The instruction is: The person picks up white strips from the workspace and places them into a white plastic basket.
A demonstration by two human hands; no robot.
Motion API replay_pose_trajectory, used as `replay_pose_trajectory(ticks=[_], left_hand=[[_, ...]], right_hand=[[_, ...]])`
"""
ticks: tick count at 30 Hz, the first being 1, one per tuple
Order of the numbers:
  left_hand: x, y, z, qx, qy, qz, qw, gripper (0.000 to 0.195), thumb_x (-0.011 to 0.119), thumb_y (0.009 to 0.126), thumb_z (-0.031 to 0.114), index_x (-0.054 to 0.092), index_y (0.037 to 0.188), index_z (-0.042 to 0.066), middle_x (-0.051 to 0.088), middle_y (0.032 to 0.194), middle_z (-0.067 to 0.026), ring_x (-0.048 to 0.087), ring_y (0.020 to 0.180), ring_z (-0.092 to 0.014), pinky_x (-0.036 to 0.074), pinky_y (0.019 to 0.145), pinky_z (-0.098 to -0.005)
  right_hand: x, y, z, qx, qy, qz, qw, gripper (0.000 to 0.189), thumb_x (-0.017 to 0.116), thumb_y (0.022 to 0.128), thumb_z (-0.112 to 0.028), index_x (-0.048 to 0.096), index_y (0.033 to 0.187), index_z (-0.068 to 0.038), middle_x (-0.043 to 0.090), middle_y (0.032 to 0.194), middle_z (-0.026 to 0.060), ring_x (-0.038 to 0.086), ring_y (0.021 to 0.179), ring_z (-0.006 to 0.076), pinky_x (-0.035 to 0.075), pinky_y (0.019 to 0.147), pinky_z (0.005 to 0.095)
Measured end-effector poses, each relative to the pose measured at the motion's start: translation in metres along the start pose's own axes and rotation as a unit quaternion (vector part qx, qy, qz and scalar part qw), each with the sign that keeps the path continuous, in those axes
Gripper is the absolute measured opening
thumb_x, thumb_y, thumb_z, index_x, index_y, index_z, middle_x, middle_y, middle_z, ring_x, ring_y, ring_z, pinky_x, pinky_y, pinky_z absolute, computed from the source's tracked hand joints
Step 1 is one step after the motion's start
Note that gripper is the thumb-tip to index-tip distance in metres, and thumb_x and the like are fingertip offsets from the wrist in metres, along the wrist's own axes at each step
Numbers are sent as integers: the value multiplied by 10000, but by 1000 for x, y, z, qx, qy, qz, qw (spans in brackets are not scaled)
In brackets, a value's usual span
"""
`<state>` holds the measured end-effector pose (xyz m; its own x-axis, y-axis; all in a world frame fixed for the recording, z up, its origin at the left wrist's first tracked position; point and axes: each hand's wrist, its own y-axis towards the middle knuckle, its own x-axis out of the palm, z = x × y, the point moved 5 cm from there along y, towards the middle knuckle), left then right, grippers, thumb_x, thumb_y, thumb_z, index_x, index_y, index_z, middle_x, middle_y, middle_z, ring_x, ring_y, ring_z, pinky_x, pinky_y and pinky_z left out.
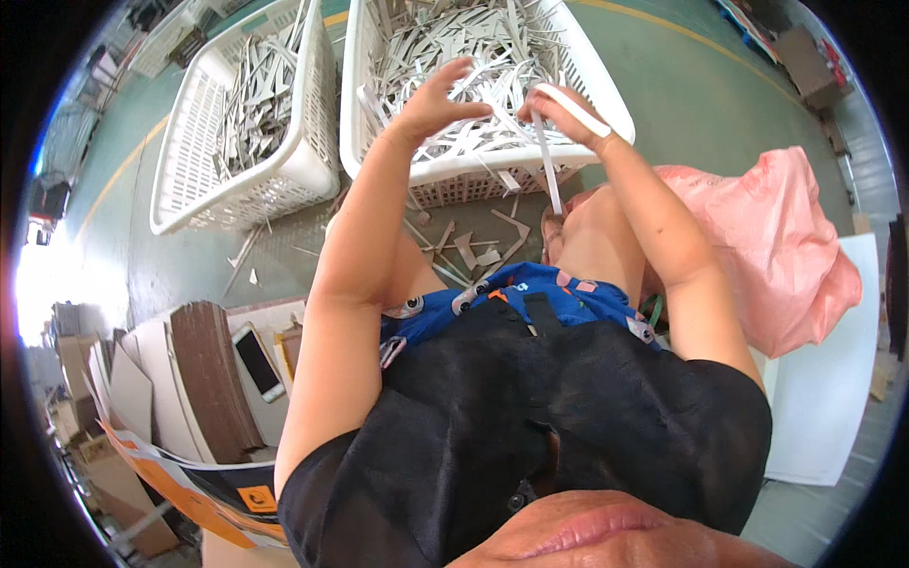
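My left hand (439, 106) is raised over the near part of a large white plastic crate (614, 106). Its thumb and fingers are apart, with nothing between them. A white strip (545, 153), paper or thin card, is pinched in the fingers of my right hand (561, 117), at the crate's right side. One length of white strip lies over the back of that hand, and another hangs down outside the crate's near rim towards my knee. Beneath both hands, a tangled heap of white and grey offcut strips (461, 78) fills the crate.
A second white crate (316, 135) on the left holds grey card offcuts (259, 99). Scraps (465, 248) litter the floor between my legs. A pink sack (767, 248) bulges at my right. Stacked card (209, 376) and a smartphone (259, 362) lie at my left.
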<state>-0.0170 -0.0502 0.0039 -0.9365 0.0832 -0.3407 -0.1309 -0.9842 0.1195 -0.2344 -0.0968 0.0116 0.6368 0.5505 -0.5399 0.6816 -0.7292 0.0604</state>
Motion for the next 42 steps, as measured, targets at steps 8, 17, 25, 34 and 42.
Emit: replay_pose_trajectory(ticks=[8, 17, 25, 34, 42], left_hand=[[44, -38, -6, -67, -150, 66, 984, 188, 657, 949, 187, 757, 1024, 48, 709, 951, -4, 593, 776, -89, 451, 641, -240], [64, -88, -25, -191, -577, 54, 792, 272, 615, 969, 115, 637, 1175, -61, 566, 844, -12, 535, 737, -74, 462, 615, -195], [88, -97, -29, -211, -492, 22, 844, 257, 613, 985, 138, 633, 1191, -14, 590, 888, 3, 559, 750, -61, 488, 646, -199], [79, -91, -34, -190, -461, 129, 857, 214, 601, 983, 110, 634, 1137, -35, 604, 872, -26, 559, 740, -87, 496, 650, -230], [92, -86, -50, -206, -493, 44, 844, 147, 631, 965, 105, 626, 1053, -13, 646, 925, -57, 595, 774, -100, 509, 669, -236]], right_hand=[[73, -31, -3, 158, 314, -102, 931, 200, 497, 994, -143, 598, 987, 30, 701, 1000, 170, 698, 902, 234, 555, 878, 344], [72, -89, -2, 5, 632, -139, 762, 394, 484, 952, -258, 643, 1101, 70, 703, 960, 228, 689, 859, 289, 556, 857, 385], [80, -95, -32, -261, 40, 128, 956, 336, 682, 849, 70, 710, 1151, -75, 574, 1105, 61, 598, 906, 122, 526, 784, 262], [71, -97, 13, -50, 427, 156, 889, 157, 583, 989, -103, 678, 1045, 9, 654, 1013, 67, 608, 859, 130, 505, 785, 252], [91, -89, -23, -148, 25, 131, 980, 434, 680, 822, 51, 648, 1230, -96, 590, 1162, 78, 608, 1035, 195, 518, 916, 298]])
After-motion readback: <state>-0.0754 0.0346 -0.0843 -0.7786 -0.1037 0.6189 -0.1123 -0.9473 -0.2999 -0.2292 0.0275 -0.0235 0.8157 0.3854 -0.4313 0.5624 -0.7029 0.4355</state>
